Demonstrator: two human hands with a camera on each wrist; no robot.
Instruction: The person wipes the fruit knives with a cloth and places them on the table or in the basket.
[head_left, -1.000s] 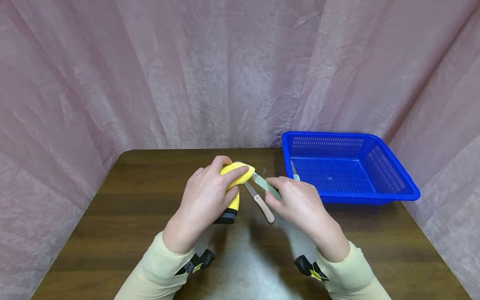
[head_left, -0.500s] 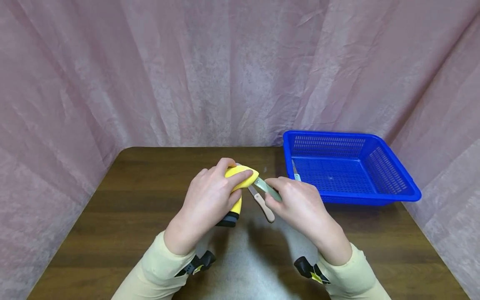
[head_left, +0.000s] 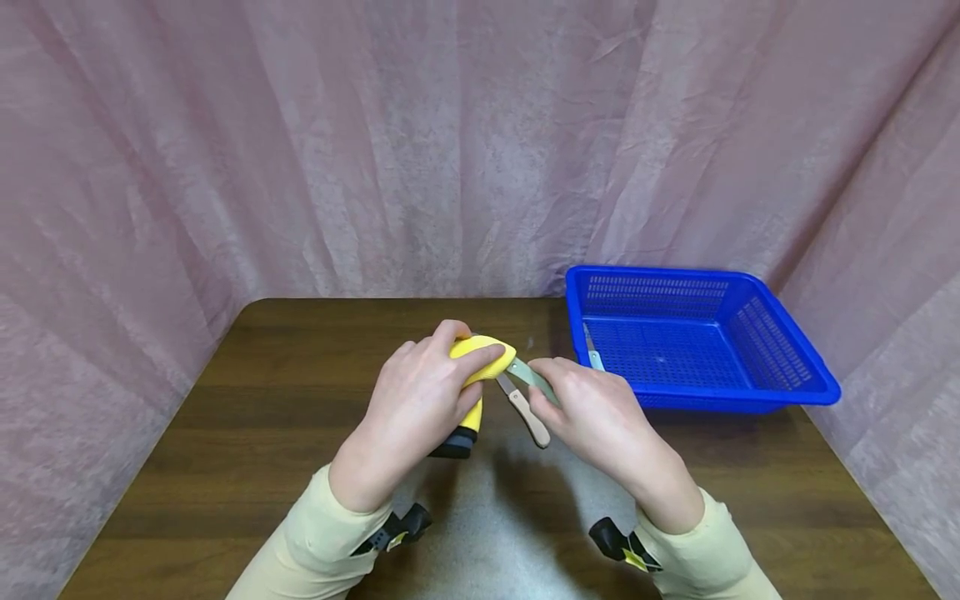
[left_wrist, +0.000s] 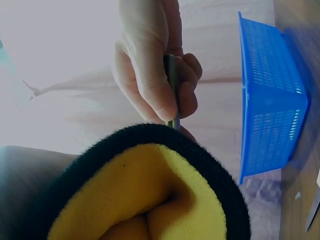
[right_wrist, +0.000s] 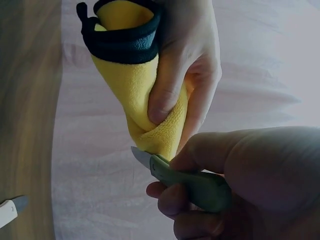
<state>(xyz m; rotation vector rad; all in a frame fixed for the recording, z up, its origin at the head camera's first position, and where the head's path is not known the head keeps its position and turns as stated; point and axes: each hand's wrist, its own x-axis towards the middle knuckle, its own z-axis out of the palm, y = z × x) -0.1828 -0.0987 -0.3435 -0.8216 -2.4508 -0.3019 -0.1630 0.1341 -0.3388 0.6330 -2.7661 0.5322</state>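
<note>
My left hand (head_left: 416,387) pinches a folded yellow cloth (head_left: 483,357) with a black-and-grey edge, above the table. In the right wrist view the cloth (right_wrist: 125,90) hangs in a loose cone, and its lower end touches the blade of a small folding knife. My right hand (head_left: 592,408) grips that knife's green handle (right_wrist: 192,185), the blade directed at the cloth. Part of the blade (right_wrist: 141,157) shows past the cloth. Below the hands, a second knife with a beige handle (head_left: 531,419) lies open on the table, its blade tip hidden behind the cloth.
At the right rear stands a blue perforated basket (head_left: 705,396). Inside, against its left wall, is a knife with a pale green handle (head_left: 596,360). The brown wooden table (head_left: 247,433) ends at a pink curtain (head_left: 420,150).
The cloth and left hand have shifted slightly right and toward me, closer to the knife handle. The right hand keeps its grip and has barely moved.
</note>
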